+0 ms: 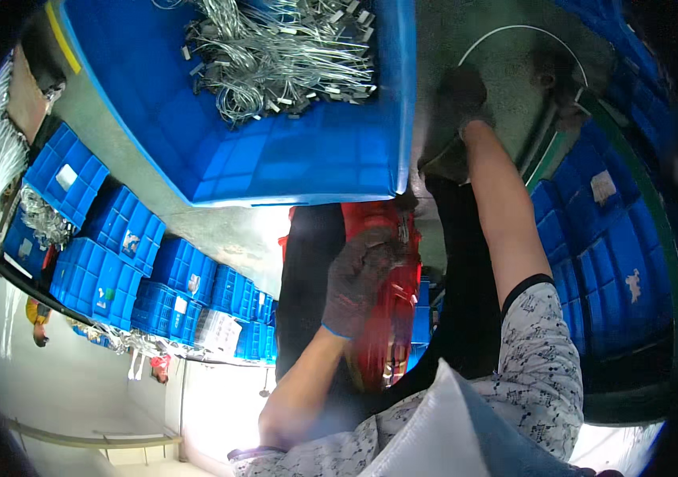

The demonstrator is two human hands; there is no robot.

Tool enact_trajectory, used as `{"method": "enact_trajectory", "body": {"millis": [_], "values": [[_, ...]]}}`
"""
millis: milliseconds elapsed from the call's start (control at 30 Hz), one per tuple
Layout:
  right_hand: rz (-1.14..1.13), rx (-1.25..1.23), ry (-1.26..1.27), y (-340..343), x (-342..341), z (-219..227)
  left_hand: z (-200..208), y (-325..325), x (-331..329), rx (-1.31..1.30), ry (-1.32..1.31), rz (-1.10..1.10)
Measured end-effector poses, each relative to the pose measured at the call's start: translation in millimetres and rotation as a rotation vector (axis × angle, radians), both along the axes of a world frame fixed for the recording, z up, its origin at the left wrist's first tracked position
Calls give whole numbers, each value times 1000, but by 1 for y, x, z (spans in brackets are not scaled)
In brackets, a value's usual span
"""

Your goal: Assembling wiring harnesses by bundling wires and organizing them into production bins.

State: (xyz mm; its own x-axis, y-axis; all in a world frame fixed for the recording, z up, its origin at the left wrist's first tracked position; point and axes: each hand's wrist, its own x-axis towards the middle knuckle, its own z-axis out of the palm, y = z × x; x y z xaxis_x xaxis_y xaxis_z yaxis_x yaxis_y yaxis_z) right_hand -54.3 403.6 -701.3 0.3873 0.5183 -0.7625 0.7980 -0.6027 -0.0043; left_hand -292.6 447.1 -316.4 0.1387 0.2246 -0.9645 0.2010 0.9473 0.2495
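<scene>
My right hand (461, 97), in a dark work glove, reaches toward the green-edged equipment. A thin white cable (520, 26) arcs from the tips of its fingers to a dark fitting on that equipment; the fingers themselves are dark and indistinct. Lower and to the left, my left hand (361, 274) hovers above my lap in a dirty dark glove with a blue cuff. Motion smears its fingers, and I see no object clearly in them. Ahead of it stands a large blue bin (275, 171) holding a tangled heap of silvery cables (283, 60) with small white and grey ends.
A red object (387, 318), partly blurred, is between my dark-clothed legs. Blue crates (96, 282) are stacked along the left, some with cables in them. More blue crates (609, 262) stand close on the right behind a dark green frame (645, 179). Other people (161, 367) are far off.
</scene>
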Motion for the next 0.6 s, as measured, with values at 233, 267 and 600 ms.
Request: {"method": "enact_trajectory", "body": {"millis": [233, 267, 600], "values": [[68, 197, 33, -95, 84, 25, -36, -49, 31, -134, -273, 137], [8, 235, 162, -56, 23, 70, -39, -55, -1, -68, -259, 278], [-355, 490, 648, -67, -18, 599, 184, -53, 47, 738, 7, -462]]}}
